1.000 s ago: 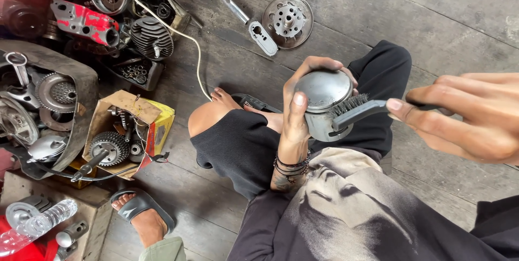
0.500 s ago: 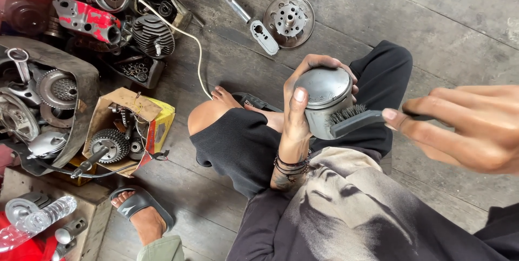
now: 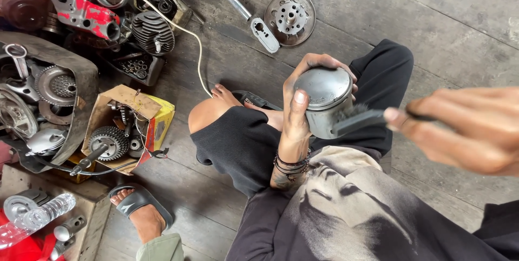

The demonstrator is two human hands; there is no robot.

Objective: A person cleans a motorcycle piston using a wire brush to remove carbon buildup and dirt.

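Left hand [image 3: 303,110]: head view; wrapped around grey metal piston [image 3: 324,101], thumb laid up the near side, fingers curled behind the crown; held above the lap, crown tilted toward the camera, seemingly to present the skirt to the brush.
Right hand [image 3: 465,131]: closed in a pinch on the handle of dark brush [image 3: 359,119]; blurred, close to the lens.
Brush: bristles against the piston's lower right side, touching; angled across the skirt, likely for scrubbing.
Piston location: between both hands, over black trousers [image 3: 238,142], well clear of the floor.
Surroundings: cardboard box [image 3: 157,117] with gears at left; finned cylinder head [image 3: 153,32] and round metal hub plate [image 3: 290,17] on wooden floor [image 3: 432,17]; white cable [image 3: 189,39] trailing toward the knee; sandalled foot [image 3: 141,209] of another person at lower left.
Change from earlier frames: brush bristles lower on the piston side than a second ago; right hand larger and more blurred; left-hand hold unchanged; floor parts unmoved.
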